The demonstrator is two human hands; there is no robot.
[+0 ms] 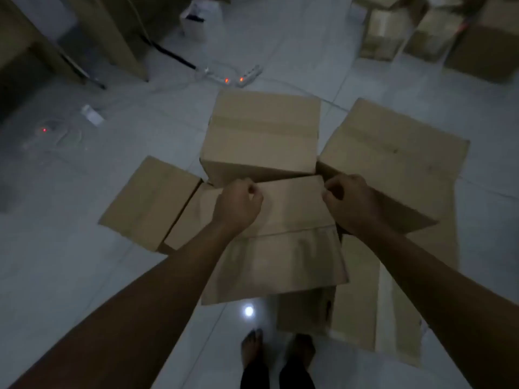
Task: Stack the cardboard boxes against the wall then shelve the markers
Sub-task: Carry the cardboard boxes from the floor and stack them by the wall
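Fingers (254, 189) curled over cardboard box (275, 242), lengthwise twd camera.

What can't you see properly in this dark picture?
- Head view: the near box hides the floor under it.
- The left hand and right hand curl at its far edge; their grip is unclear.
- The far boxes are blurred and cut off.
- No markers show.

No readable text, labels or numbers; cardboard boxes (261, 136) plain, picture dim and blurred.
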